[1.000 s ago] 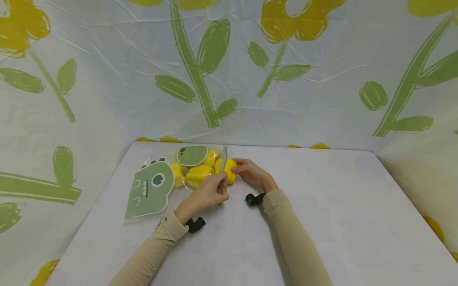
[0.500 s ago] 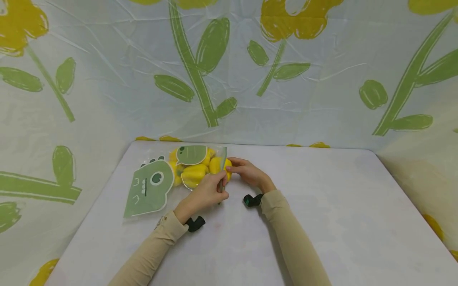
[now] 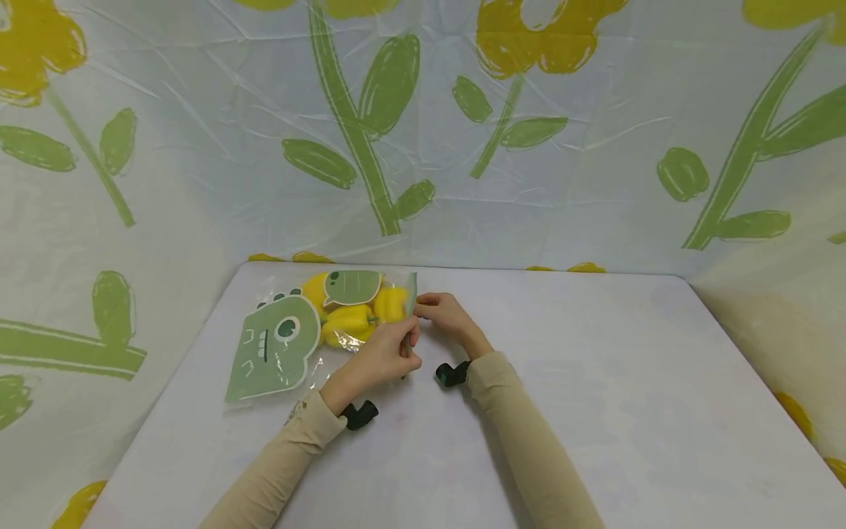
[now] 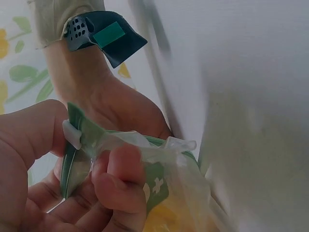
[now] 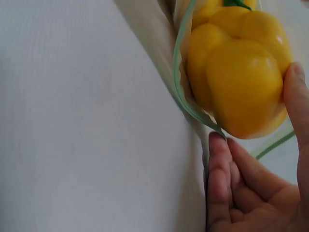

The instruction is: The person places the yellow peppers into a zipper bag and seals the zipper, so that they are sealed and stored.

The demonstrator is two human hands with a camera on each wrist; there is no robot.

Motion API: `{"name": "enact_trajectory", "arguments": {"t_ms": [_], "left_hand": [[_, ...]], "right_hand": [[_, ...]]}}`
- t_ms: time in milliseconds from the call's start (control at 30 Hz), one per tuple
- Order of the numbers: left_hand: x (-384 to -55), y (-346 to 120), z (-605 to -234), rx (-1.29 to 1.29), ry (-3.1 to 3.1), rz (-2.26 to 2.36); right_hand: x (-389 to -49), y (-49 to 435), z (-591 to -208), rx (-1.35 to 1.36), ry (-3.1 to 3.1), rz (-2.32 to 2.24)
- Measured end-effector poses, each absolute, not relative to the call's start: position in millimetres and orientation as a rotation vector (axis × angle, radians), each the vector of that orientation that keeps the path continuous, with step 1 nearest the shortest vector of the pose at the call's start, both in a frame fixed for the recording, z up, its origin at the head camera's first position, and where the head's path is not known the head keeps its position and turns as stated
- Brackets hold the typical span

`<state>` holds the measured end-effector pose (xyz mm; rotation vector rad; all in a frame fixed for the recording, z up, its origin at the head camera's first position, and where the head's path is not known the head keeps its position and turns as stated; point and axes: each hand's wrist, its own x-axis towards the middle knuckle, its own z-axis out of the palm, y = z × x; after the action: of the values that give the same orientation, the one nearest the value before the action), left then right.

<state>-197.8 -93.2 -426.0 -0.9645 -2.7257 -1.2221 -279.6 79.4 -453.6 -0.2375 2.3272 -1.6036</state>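
Note:
A clear zip bag with a green dinosaur print lies at the left of the table, holding several yellow bell peppers. My left hand pinches the near part of its green-edged mouth; the left wrist view shows the green strip and white slider between thumb and fingers. At the mouth is my right hand. In the right wrist view its thumb touches the nearest bell pepper, just inside the opening, while the straight fingers reach the bag's lower green edge.
The white-covered table stretches right and toward me. Behind it hangs a flower-printed cloth. Each wrist wears a dark camera mount, such as the right mount.
The bell pepper at the mouth has moved left into the bag, and the right hand has followed it left. Peppers inside have shifted left. The left hand keeps its hold.

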Motion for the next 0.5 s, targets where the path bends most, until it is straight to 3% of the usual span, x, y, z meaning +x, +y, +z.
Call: {"name": "enact_trajectory", "arguments": {"t_ms": [167, 500], "left_hand": [[-197.6, -93.3, -426.7, -0.966, -2.729, -1.229], [-199.5, -95.3, -426.7, -0.976, -2.701, -1.251]], "right_hand": [[-275.6, 71.9, -450.0, -0.140, 2.412, -1.605], [-277.9, 85.9, -450.5, -0.269, 2.228, -1.595]]}}
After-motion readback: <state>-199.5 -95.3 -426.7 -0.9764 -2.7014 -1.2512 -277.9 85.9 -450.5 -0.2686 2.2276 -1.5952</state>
